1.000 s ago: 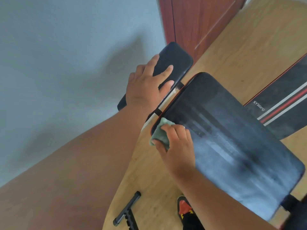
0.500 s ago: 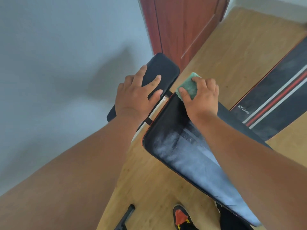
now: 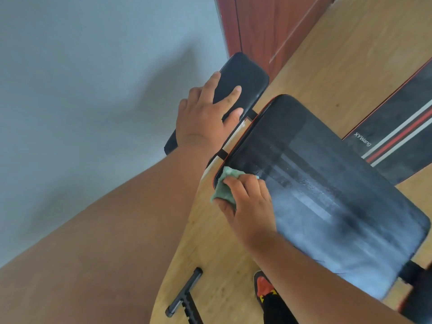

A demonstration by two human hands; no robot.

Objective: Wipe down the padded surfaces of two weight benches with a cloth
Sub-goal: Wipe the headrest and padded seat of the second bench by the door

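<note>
The left hand (image 3: pixel 205 118) lies flat on the small pad (image 3: pixel 243 78), which sits beyond the near bench's large pad (image 3: pixel 327 183), beside the wall (image 3: pixel 93 90) and before the door (image 3: pixel 268 24). The right hand (image 3: pixel 247 206) presses the cloth (image 3: pixel 222 190) onto that large pad's left corner. The 2nd bench (image 3: pixel 397 127) lies to the right on the floor (image 3: pixel 339 61), and a bar (image 3: pixel 183 293) and a shoe (image 3: pixel 264 286) lie on the floor nearer the camera.

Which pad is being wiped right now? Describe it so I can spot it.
Start at the red-brown door and come down the wood floor to the large black pad with red piping. The right hand presses a green cloth on its corner; unlike the striped bench beside it, its surface looks streaky.
</note>
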